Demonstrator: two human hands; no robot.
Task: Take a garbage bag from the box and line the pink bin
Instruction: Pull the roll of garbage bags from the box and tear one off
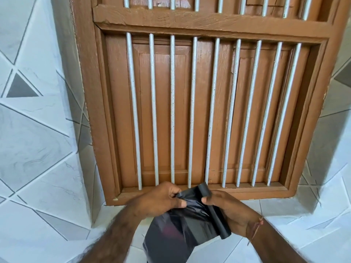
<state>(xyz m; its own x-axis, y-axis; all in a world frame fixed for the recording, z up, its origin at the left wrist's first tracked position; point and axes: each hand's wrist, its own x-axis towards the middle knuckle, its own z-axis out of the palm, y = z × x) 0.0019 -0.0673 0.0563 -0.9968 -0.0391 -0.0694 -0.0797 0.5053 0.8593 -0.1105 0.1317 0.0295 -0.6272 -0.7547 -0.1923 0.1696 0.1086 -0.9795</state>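
Observation:
A roll of black garbage bags [215, 211] is held at the bottom centre of the head view, in front of a wooden window. My right hand [230, 213] grips the roll from the right side. My left hand [161, 200] pinches the loose end of a black bag [171, 234], which hangs unrolled below both hands. A pinkish shape shows faintly through the hanging film; I cannot tell what it is. No box is in view.
A brown wooden window frame [106, 130] with closed shutters and several white vertical bars [191, 111] fills the middle. White tiled wall [38, 149] with grey triangle patterns lies on both sides and below the sill.

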